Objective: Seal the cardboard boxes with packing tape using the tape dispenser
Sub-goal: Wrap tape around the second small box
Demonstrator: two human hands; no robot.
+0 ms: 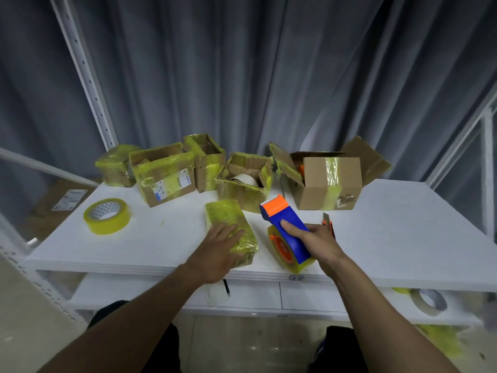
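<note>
While a grey curtain (242,63) hangs behind everything, a white table (403,232) spreads across the middle of the view. Along its far edge stands a row of cardboard boxes, most wrapped in yellowish tape. The biggest box (326,184) is at the right, its flaps open and a tape strip down its front. A labelled box (164,176) sits tilted at the left, and between them is an open box (242,192) with a white roll inside. Nearer, at the middle of the table, lies a small flat box (223,219) fully covered in tape. The left hand (219,247) rests palm down on its near end, fingers straight and spread. Just right of it the right hand (312,238) grasps the blue and orange tape dispenser (294,247), its orange cutting end pointing far. A loose roll of yellow tape (107,216) lies flat at the left, well apart from both hands. A box cutter (328,222) shows just beyond the right hand
</note>
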